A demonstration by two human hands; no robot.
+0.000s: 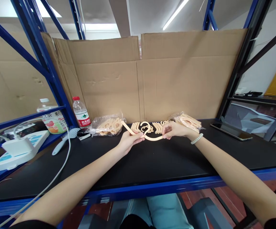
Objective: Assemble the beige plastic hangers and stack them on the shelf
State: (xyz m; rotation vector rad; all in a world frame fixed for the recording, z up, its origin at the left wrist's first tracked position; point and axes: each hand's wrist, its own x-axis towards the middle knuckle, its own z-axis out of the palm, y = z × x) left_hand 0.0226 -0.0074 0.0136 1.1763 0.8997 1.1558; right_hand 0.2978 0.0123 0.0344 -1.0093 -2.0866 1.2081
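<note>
Between my two hands is a cream plastic clothes hanger (153, 138), held just above the black tabletop with its curved hook upward. My left hand (129, 141) pinches it near the middle, and one arm of the hanger sticks out past the thumb, up and to the left. At the tip of the other arm, the fingers of my right hand (170, 130) are closed. Behind the hanger lie several small cream pieces (135, 126) in rows. A clear bag (108, 125) of cream parts rests left of them, and another bag (187, 121) is behind my right wrist.
A red-capped water bottle (81, 113) stands at the back left beside a hairbrush (66, 140). A white cable (65, 162) runs from a power strip (20, 152) over the left side. A phone (230, 131) lies at right. Cardboard (109, 82) walls the back.
</note>
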